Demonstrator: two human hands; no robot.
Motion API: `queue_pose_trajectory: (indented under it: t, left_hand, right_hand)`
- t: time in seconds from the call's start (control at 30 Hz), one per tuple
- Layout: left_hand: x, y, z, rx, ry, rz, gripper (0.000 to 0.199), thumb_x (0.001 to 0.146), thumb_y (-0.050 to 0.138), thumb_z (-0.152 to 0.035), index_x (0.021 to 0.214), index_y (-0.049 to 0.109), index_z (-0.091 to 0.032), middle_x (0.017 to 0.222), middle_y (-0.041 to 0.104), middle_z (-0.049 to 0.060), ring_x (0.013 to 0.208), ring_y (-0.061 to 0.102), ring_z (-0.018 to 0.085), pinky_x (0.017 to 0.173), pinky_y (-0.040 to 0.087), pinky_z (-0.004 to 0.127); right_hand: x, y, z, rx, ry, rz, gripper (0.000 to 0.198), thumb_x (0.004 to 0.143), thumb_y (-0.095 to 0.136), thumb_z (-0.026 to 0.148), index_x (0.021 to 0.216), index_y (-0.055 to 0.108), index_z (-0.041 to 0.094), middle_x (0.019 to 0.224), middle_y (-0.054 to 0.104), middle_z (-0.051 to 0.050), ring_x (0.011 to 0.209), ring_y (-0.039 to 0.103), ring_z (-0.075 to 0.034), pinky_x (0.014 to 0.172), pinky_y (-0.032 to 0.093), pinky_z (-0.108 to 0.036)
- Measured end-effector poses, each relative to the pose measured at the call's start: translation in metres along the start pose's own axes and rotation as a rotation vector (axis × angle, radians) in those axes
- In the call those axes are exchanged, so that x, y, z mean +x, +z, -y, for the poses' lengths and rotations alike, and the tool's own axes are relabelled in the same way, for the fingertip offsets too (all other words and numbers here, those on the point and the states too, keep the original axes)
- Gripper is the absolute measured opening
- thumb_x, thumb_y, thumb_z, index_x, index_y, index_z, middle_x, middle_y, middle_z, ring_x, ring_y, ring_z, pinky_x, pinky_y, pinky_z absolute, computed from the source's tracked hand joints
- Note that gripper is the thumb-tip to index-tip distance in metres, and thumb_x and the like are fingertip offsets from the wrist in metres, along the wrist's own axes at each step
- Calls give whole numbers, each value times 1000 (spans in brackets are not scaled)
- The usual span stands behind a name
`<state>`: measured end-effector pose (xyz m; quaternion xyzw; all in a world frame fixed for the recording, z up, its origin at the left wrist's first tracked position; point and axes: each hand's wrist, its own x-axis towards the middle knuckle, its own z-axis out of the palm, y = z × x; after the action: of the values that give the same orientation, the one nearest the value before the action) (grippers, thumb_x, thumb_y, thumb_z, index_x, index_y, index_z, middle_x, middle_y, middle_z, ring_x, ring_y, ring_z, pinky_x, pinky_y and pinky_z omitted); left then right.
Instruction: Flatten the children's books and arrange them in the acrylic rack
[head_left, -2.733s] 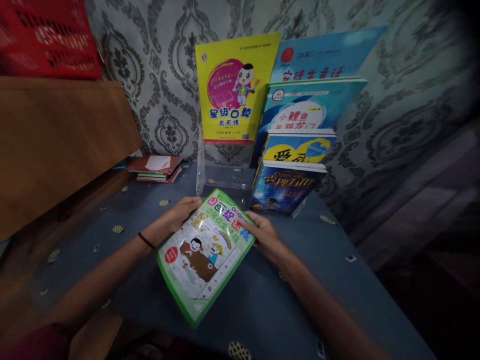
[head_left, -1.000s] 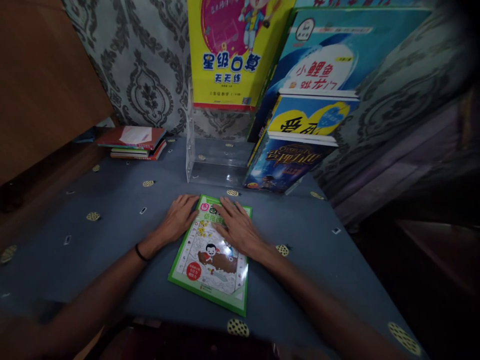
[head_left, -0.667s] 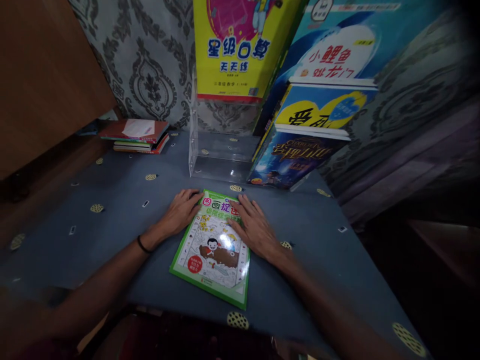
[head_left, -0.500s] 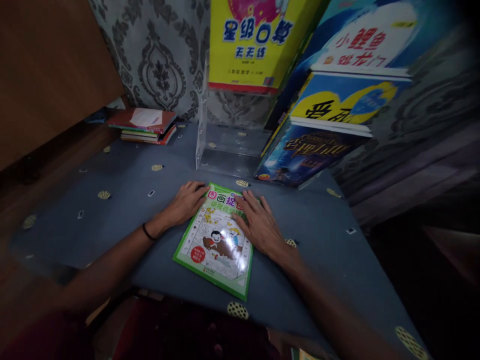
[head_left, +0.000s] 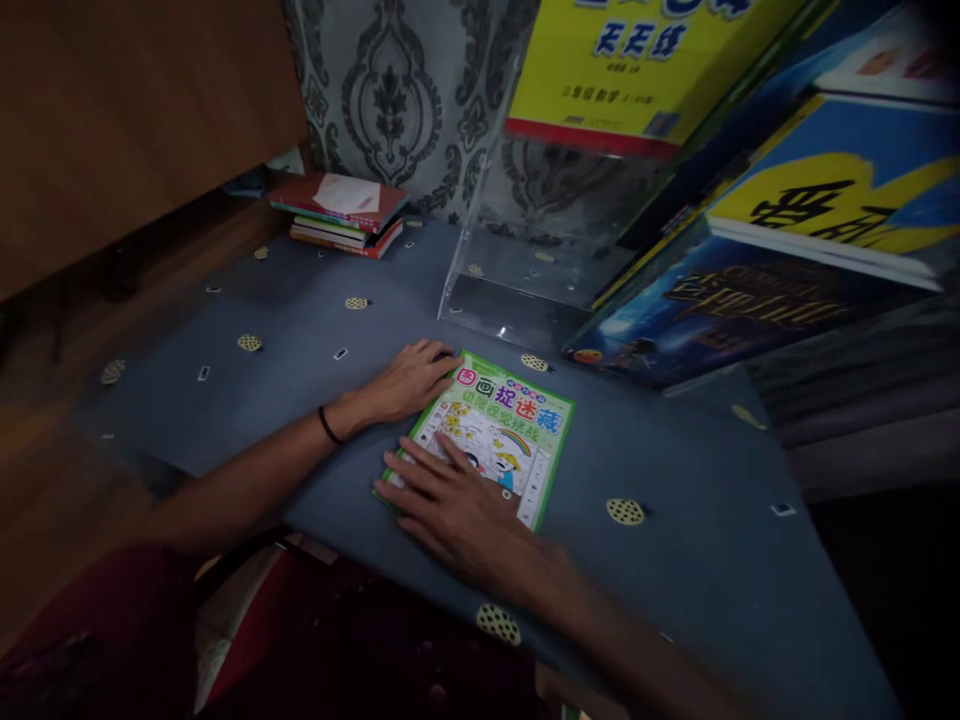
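Note:
A green-bordered picture book (head_left: 517, 410) lies closed on the blue-grey tablecloth, its cartoon cover facing up. My left hand (head_left: 416, 380) rests at the book's upper left corner, fingers stretched out and touching its edge; a dark band circles that wrist. Across the lower part of the cover lies my right hand (head_left: 454, 510), flat with its fingers apart. It hides the book's lower left area and much of the cartoon drawing. Neither hand grips anything.
An acrylic stand (head_left: 502, 320) at the back holds a yellow workbook (head_left: 600, 90). To its right, a dark blue book (head_left: 720, 300) leans in front of a blue-and-yellow book (head_left: 855, 190). A stack of books (head_left: 345, 215) lies at the far left, near a wooden panel (head_left: 150, 130).
My right hand has slid from the cover's upper right down to its lower left. My left hand stays by the upper left corner. The camera view has shifted.

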<state>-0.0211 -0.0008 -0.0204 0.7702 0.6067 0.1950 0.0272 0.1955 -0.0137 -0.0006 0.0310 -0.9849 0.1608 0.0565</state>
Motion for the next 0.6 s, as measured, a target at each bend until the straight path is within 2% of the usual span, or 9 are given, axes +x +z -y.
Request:
queue_pose_trajectory:
  t: [0.13,0.33,0.43,0.6]
  left_hand:
    - [-1,3,2,8,14,-25,36,104,42,-30,136,56,-21,132,58,11,120,53,25,106,43,44]
    - [0,2,3,37,41,-25,38,104,41,-31,135,57,-18,131,59,13,119,54,26,105,44,44]
    - [1,2,5,48,55,-22,40,104,40,-33,136,57,-17,131,60,13,119,54,26,105,45,44]
    - [0,5,7,66,44,-31,41,104,39,-35,137,57,-19,131,60,12,119,55,26,106,45,45]
  right_hand:
    - [-6,-4,8,22,-100,34,36,106,43,35,137,61,30,153,53,-1,148,39,-24,124,25,-57]
    - [-8,-7,8,50,-111,33,39,105,46,34,141,57,25,153,53,-3,147,40,-25,125,23,-55]
    - [-9,-3,8,114,-98,-41,42,105,46,37,143,54,21,149,58,-6,145,44,-22,125,24,-52]
    - [-12,5,-5,178,-9,-231,41,106,44,39,138,58,18,139,65,-11,133,56,-19,117,40,-45]
